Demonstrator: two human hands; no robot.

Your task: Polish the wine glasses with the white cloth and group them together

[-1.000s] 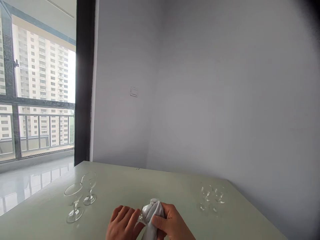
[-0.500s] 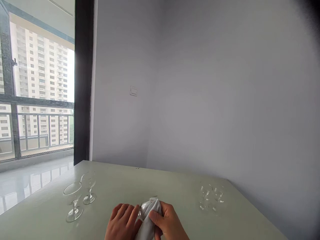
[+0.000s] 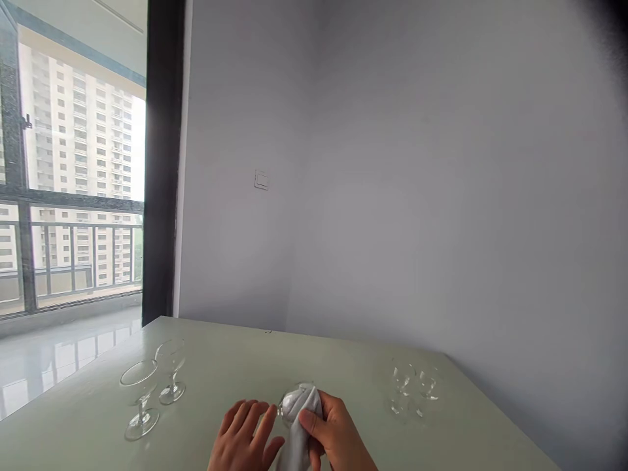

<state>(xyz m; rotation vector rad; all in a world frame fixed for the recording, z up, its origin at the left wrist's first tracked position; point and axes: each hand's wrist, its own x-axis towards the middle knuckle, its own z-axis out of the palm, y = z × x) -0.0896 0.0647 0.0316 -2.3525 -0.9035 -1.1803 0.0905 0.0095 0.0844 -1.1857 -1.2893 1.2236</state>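
Note:
My right hand point(image 3: 333, 435) grips a white cloth point(image 3: 297, 425) bunched over the bowl of a clear stemmed glass point(image 3: 289, 399), low and near the middle of the view. Most of that glass is hidden by the cloth. My left hand point(image 3: 243, 437) sits just left of it, fingers spread, and its fingertips are close to the glass. Two stemmed glasses point(image 3: 140, 398) point(image 3: 171, 369) stand upright to the left on the pale green table point(image 3: 220, 366). Two more glasses point(image 3: 403, 389) point(image 3: 429, 383) stand together to the right, faint against the tabletop.
The far table edge runs along a grey wall with a small white switch point(image 3: 261, 180). On the left, the table's edge drops towards a glossy floor point(image 3: 63, 366). Beyond it, a dark door frame point(image 3: 164, 157) borders a balcony window with a railing point(image 3: 73, 245).
My left hand's fingers have spread and eased back from the glass. The cloth now sits more over the bowl. The whole view has shifted slightly left.

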